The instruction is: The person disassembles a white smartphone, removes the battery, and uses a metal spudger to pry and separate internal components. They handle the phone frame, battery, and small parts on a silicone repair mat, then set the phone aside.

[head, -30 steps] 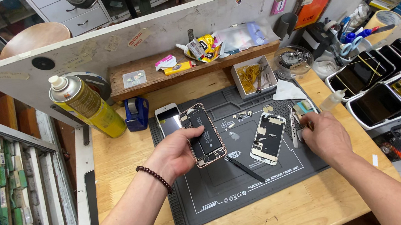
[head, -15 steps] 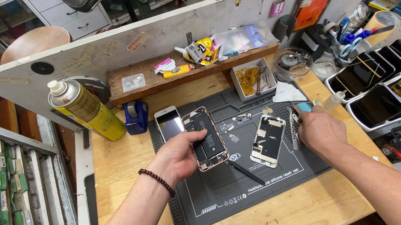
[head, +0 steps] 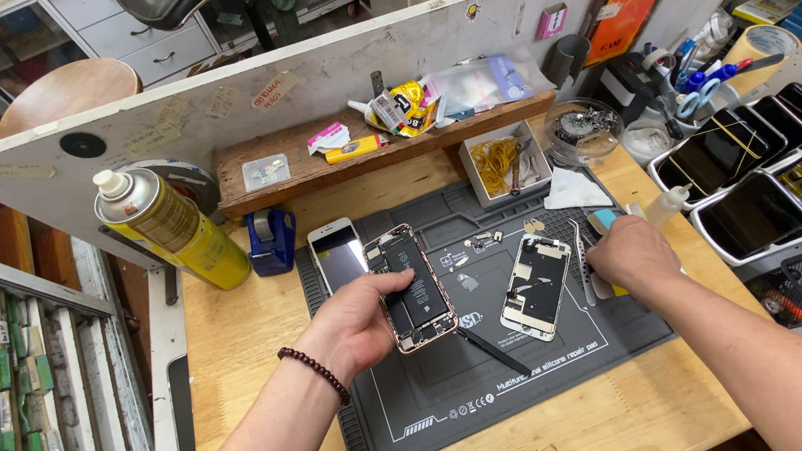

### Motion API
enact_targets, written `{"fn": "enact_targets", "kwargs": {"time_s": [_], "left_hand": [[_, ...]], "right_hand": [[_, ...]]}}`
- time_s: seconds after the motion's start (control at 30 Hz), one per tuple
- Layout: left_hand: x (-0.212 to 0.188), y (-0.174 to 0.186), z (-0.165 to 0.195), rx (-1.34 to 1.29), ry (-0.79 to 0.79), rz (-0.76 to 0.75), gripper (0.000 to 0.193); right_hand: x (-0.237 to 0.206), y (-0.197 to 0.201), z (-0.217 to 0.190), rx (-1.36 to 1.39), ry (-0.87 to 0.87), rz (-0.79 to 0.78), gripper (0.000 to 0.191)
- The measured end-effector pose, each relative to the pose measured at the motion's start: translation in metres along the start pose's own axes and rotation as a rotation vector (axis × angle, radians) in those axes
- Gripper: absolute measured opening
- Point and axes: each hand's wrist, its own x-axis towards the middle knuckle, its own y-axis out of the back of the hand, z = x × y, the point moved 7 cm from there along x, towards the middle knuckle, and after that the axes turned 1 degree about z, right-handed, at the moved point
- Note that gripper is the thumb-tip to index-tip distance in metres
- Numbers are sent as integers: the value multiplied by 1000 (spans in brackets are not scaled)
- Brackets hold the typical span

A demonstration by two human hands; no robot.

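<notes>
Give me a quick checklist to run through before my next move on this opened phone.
1. Left hand steadies the opened phone: ok.
2. Phone lies on the grey repair mat: ok.
3. Right hand has a tool in grip: cannot tell, the fingers hide it.
4. Tweezers within reach beside the right hand: ok.
5. Loose small parts kept on the mat: ok.
6. Second opened housing lies apart from the held phone: ok.

Phone repair workshop: wooden bench with grey silicone repair mat (head: 500, 385) at centre, opened phone (head: 414, 288), loose back housing (head: 536, 288), tweezers (head: 580, 247), trays of phone screens (head: 749, 186) at right, spray can (head: 170, 229) at left.
</notes>
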Motion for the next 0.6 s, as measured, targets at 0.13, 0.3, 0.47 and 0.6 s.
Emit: {"fn": "enact_targets", "kwargs": {"time_s": [0.13, 0.3, 0.47, 0.6], "left_hand": [[-2, 1, 3, 14, 4, 2, 20], [-9, 2, 6, 19, -4, 4, 21], [-11, -13, 10, -10, -96, -159, 20], [-9, -26, 10, -80, -143, -241, 21]], "right_hand": [[-9, 5, -3, -13, 51, 38, 26], [-22, 34, -2, 71, 199, 223, 24], [-44, 61, -24, 777, 378, 66, 28], [-79, 71, -68, 1336, 387, -284, 17]]}}
